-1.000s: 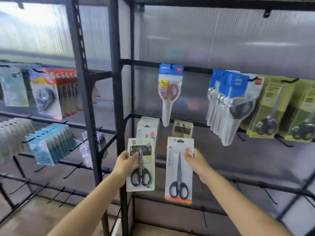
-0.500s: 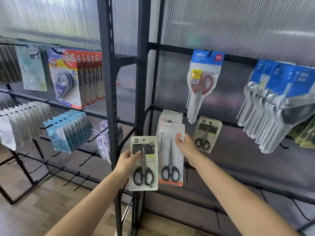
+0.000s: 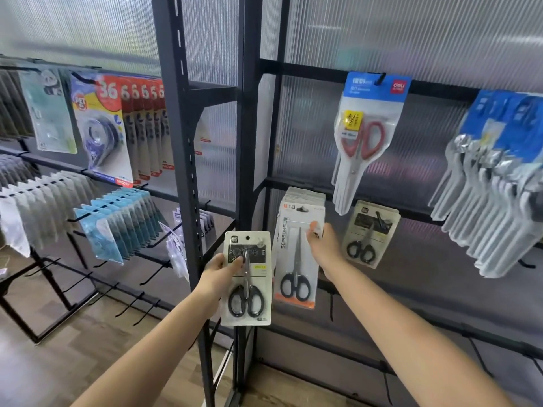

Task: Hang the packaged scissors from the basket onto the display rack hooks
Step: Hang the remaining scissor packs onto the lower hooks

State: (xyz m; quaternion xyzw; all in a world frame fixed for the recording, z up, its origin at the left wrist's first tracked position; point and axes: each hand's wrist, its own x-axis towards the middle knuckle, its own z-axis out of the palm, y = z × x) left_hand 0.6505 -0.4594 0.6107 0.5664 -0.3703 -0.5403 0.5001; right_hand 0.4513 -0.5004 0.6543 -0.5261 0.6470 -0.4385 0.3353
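Observation:
My left hand (image 3: 221, 270) grips a white card of black-handled scissors (image 3: 246, 279) by its left edge, held upright in front of the dark upright post. My right hand (image 3: 324, 248) pinches the upper right corner of a tall white and orange scissors pack (image 3: 296, 257). That pack sits at the front of a stack of like packs (image 3: 305, 196) on a rack hook; its hang hole is level with the hook. The basket is out of view.
A small beige scissors pack (image 3: 371, 233) hangs just right of my right hand. Above hang a red-handled scissors pack (image 3: 364, 136) and a row of blue-topped packs (image 3: 496, 183). Correction tapes (image 3: 102, 127) fill the left rack. Bare hooks (image 3: 129, 304) stick out low on the left.
My right hand has carried the orange-edged pack up and left onto the stack at the hook. The left hand keeps its pack beside it. The view has shifted left.

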